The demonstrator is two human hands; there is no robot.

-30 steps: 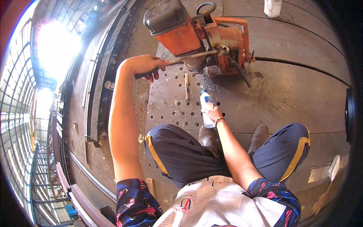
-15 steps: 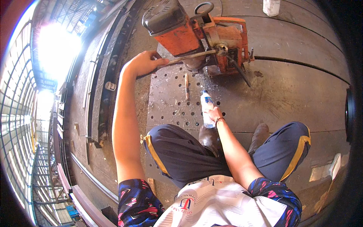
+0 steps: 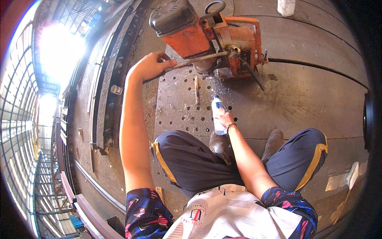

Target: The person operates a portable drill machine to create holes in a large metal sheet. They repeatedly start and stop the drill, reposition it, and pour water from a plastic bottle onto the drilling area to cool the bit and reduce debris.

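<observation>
Feed lever point(image 3: 199, 60) of orange magnetic drill point(image 3: 215, 36) gripped in left hand point(image 3: 151, 65) for leverage; right hand point(image 3: 225, 119) clasps water bottle point(image 3: 218, 113) tilted toward perforated steel plate point(image 3: 179, 107), apparently cooling.

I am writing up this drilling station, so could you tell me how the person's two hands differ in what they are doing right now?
The left hand is stretched far forward and grips the long feed handle of the orange drill machine; the right hand stays close to the knees and holds a small plastic bottle. The left arm is nearly straight, the right one bent. Only the right wrist wears a bracelet. Both hands are bare and closed around something.
</observation>
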